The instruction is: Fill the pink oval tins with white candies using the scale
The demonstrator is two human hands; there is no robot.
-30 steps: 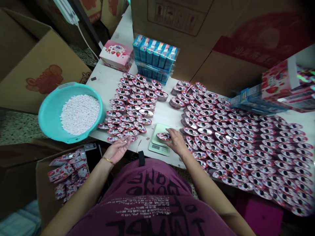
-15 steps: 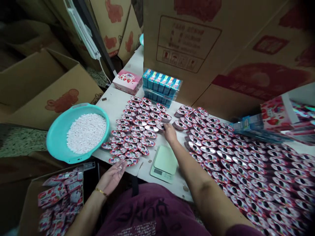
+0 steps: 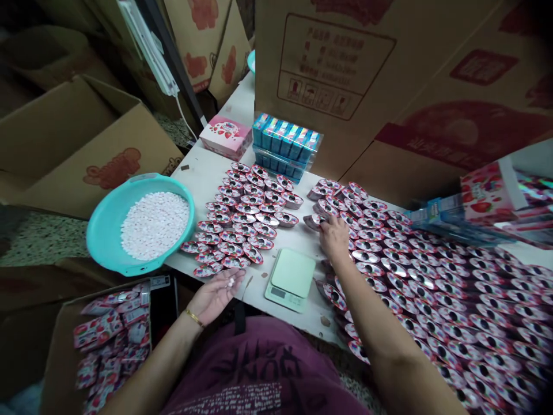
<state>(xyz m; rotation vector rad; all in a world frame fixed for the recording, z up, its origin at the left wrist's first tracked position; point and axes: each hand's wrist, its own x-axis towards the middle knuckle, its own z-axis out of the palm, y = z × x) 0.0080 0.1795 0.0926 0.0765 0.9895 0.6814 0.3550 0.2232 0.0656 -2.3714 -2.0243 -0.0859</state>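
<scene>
My left hand (image 3: 219, 294) is palm up at the table's front edge, fingers loosely curled, with a few small white tablets (image 3: 231, 282) lying in it. Beside its fingertips stands the near end of the left group of small oval cartons (image 3: 233, 235), red and white on top with dark round openings. My right hand (image 3: 334, 237) is closed over an oval carton (image 3: 311, 222) at the left edge of the larger right group (image 3: 401, 271); its fingertips are at the opening, partly hidden. Between my hands lies a pale green digital scale (image 3: 294, 270).
A turquoise basin (image 3: 97, 230) of white tablets stands left of the table. Below it, a cardboard box holds strawberry-print packs (image 3: 99, 334). At the back are a pink box (image 3: 227, 137), blue packs (image 3: 285, 144) and a large carton (image 3: 337, 63). More packs (image 3: 488, 196) stand at right.
My right hand has moved right, from a carton at the left group's right edge to one at the right group's left edge. My left hand has shifted slightly right, palm still up.
</scene>
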